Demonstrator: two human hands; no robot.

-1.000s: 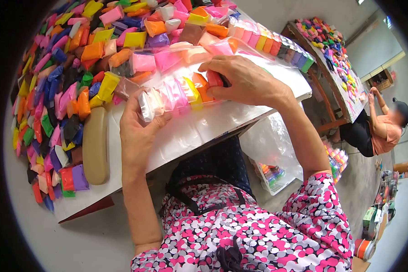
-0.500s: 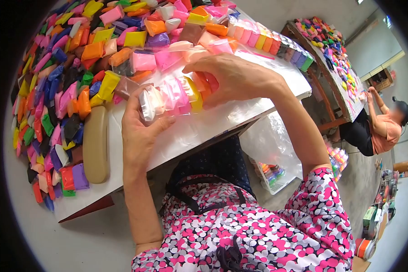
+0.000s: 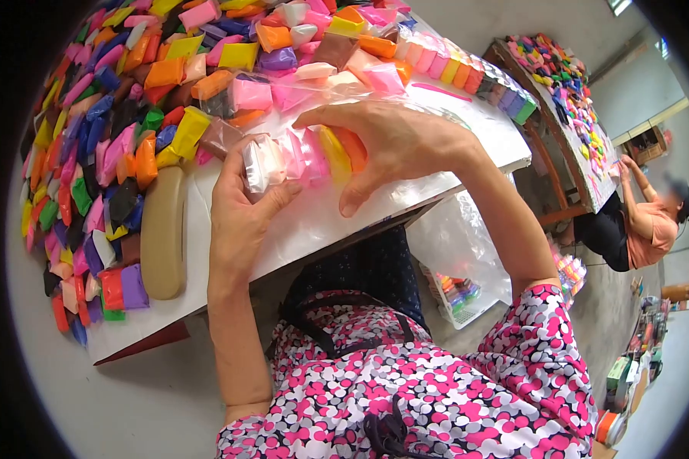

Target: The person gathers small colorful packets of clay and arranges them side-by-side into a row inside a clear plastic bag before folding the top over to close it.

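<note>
A short row of small, soft, wrapped packets [image 3: 306, 157], in white, pale peach, pink, yellow and orange, is held on its side above the table's front edge. My left hand [image 3: 241, 191] is closed around the white end, thumb in front. Around the orange end curves my right hand [image 3: 406, 145], its palm side against the orange packet and its thumb lower, a little off the row. Part of the row's far side is hidden by my fingers. Clear plastic film [image 3: 298, 90] lies just behind my hands.
A big heap of coloured packets [image 3: 115, 145] covers the table's left and back. A tan case [image 3: 163, 233] lies at the left front. Another packet row [image 3: 452, 69] lies at the back right. A white basket [image 3: 467, 310] stands below. A person [image 3: 651, 222] sits at another table [image 3: 547, 99].
My right thumb has dropped lower and away from the packets. The row has shifted slightly right and is pressed closer together, with my left thumb along its near side.
</note>
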